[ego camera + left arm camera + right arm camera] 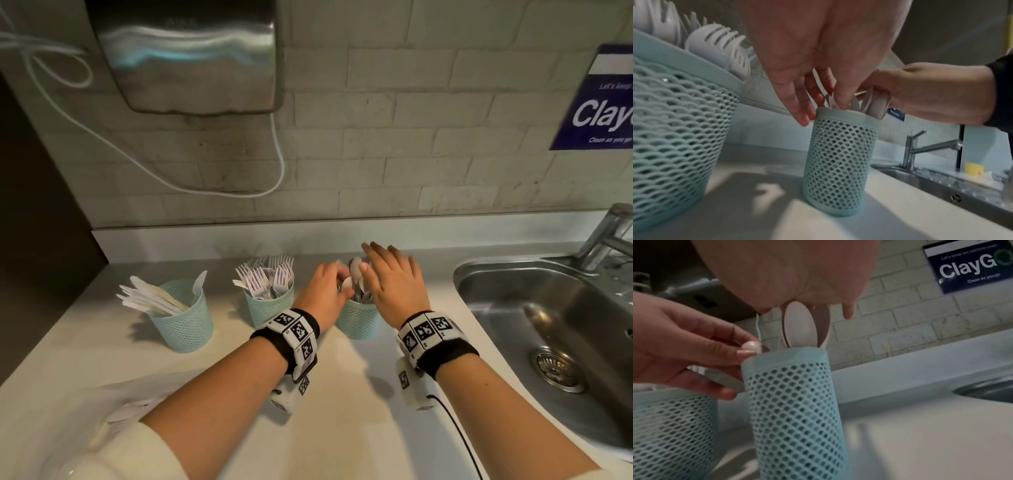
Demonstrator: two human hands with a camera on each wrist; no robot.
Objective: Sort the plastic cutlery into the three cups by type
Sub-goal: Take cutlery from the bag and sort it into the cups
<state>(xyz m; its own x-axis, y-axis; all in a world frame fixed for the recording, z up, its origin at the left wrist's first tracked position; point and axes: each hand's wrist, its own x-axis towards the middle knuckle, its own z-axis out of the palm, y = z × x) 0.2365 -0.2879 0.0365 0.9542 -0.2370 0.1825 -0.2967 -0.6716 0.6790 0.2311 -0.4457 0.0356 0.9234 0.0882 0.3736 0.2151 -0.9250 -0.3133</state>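
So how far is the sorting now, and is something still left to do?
Nearly done, it seems. The knives fill the left cup and the forks the middle cup. Both hands work at the spoon cup: the left hand pinches a spoon at its rim, the right hand rests on the spoons. No loose cutlery is clearly visible.

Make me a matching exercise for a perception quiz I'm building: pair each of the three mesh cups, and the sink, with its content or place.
Column 1:
1. left cup
2. middle cup
3. right cup
4. sink

Column 2:
A. holds forks
B. at the counter's right end
C. holds knives
D. holds spoons, both hands at its rim

Pairs: 1-C, 2-A, 3-D, 4-B
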